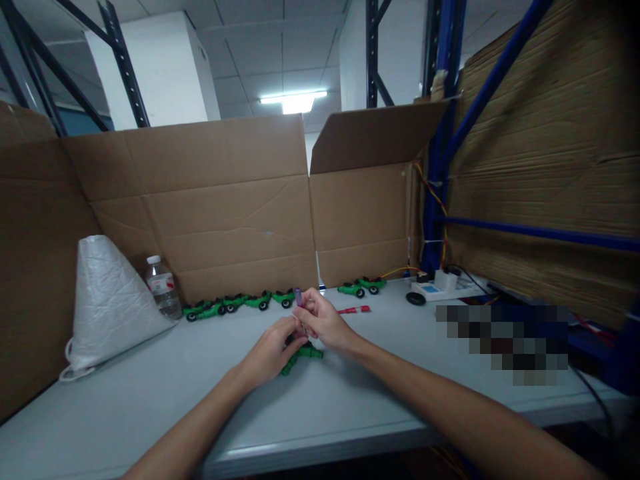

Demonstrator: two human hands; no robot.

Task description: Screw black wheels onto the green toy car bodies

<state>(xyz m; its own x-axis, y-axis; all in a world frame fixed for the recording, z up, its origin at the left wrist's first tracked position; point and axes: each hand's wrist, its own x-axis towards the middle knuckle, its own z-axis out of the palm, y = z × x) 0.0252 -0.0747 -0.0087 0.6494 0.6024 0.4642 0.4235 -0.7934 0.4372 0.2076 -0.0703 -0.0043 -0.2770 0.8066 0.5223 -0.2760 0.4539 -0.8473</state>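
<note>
My right hand [323,321] is closed on a slim upright screwdriver with a purple handle [299,297]; its thin shaft runs down between my fingers. My left hand [273,352] meets it from the left, with thumb and fingers pinched together around the lower end. What the left fingertips hold is too small to make out. Green toy vehicle parts [303,357] lie just under my left fingers, partly hidden by them. To the right of my right hand, a red screwdriver [357,309] lies on the table.
Several green toy vehicles [257,301] line the table's back, with more green toy vehicles [363,287] further right. A silver bag [107,313] and a water bottle [164,287] stand left. A black ring [415,299] and power strip [445,287] sit right. Cardboard walls [225,213] enclose the table.
</note>
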